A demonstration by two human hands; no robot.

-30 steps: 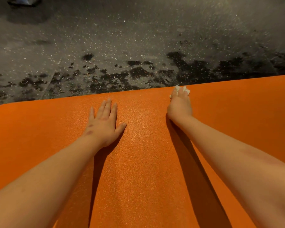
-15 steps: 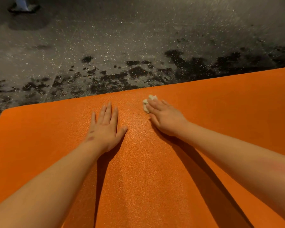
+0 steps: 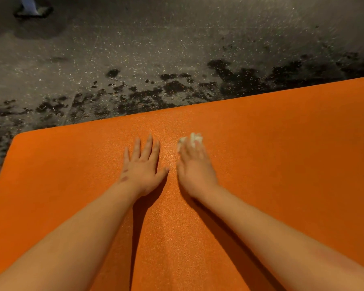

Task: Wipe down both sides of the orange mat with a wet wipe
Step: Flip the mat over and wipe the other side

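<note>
Reaching forward, both bare forearms stretch over the orange mat. The left hand lies palm down on it, fingers straight and slightly spread. Just beside it the right hand is blurred; its fingers seem straight, pressing a bunched white wet wipe onto the mat. Beyond the mat's far edge lies speckled grey floor with dark patches.

Right hand is blurred, hiding most of the wet wipe.
</note>
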